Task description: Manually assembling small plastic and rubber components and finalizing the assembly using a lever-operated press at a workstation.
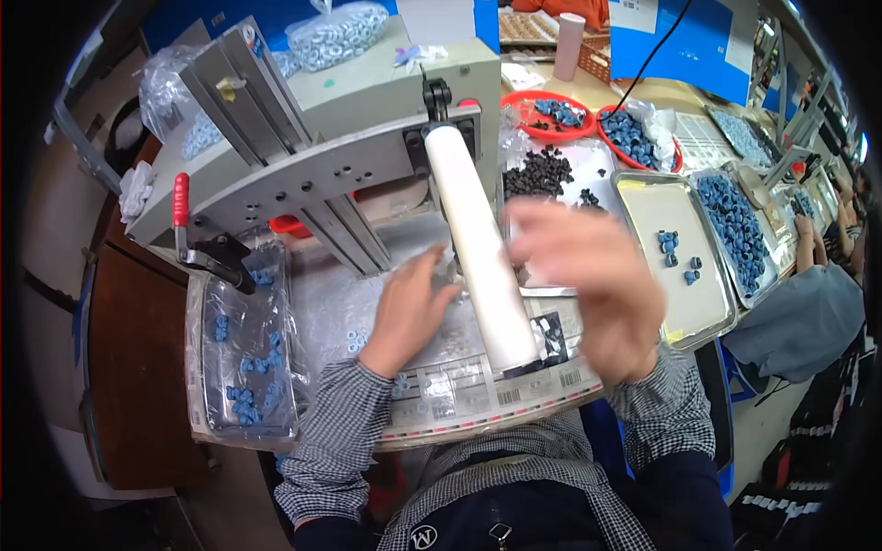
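Left hand (409, 308) flat, fingers spread narrow on clear plastic sheet (335, 317) beside long white roller (478, 243). Right hand (588, 285) motion-blurred above roller, fingers loosely wide, grasp unclear. Few small blue rings bagged in left steel tray (243, 354); many remain in right trays (735, 230).

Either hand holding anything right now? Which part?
Cannot be told. The left hand lies on the clear plastic sheet beside the white cylindrical roller; no grip shows. The right hand is motion-blurred above the tray.
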Demonstrator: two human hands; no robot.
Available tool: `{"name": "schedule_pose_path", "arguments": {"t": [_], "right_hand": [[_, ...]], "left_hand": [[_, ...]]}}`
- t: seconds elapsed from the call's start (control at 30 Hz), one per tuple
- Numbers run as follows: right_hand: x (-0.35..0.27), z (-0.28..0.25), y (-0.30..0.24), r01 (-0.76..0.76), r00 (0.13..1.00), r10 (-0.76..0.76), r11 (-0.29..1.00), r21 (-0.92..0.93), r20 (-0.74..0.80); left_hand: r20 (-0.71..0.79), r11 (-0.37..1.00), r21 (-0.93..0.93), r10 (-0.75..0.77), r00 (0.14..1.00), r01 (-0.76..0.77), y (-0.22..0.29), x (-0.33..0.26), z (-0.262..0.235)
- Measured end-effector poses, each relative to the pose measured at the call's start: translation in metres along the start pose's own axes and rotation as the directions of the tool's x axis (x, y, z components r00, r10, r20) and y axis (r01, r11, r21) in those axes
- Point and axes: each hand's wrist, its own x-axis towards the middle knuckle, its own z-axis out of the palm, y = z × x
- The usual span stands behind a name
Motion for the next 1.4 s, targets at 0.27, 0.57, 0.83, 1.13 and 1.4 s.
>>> {"name": "schedule_pose_path", "arguments": {"t": [0.27, 0.57, 0.83, 1.13, 1.4], "right_hand": [[-0.101, -0.053, 0.113, -0.402, 0.8, 0.6, 0.562, -0.723, 0.022], [-0.099, -0.034, 0.114, -0.308, 0.77, 0.635, 0.458, -0.834, 0.065], [-0.108, -0.043, 0.128, -0.373, 0.758, 0.651, 0.472, -0.799, 0.03], [-0.102, -0.047, 0.072, -0.526, 0.778, 0.628, 0.674, -0.519, 0.027], [-0.115, -0.035, 0.053, -0.644, 0.721, 0.691, 0.692, -0.327, 0.043]], "left_hand": [[-0.25, 0.992, 0.077, 0.116, 0.961, -0.099, -0.003, -0.055, -0.049], [-0.231, 0.995, -0.021, -0.1, 0.968, 0.098, -0.006, -0.116, -0.031], [-0.087, 0.985, 0.171, 0.038, 0.995, -0.023, -0.021, -0.131, 0.015], [0.204, 0.892, 0.374, 0.187, 0.961, -0.253, -0.016, -0.125, 0.013], [0.116, 0.842, 0.442, 0.289, 0.95, -0.309, -0.029, -0.127, 0.027]]}}
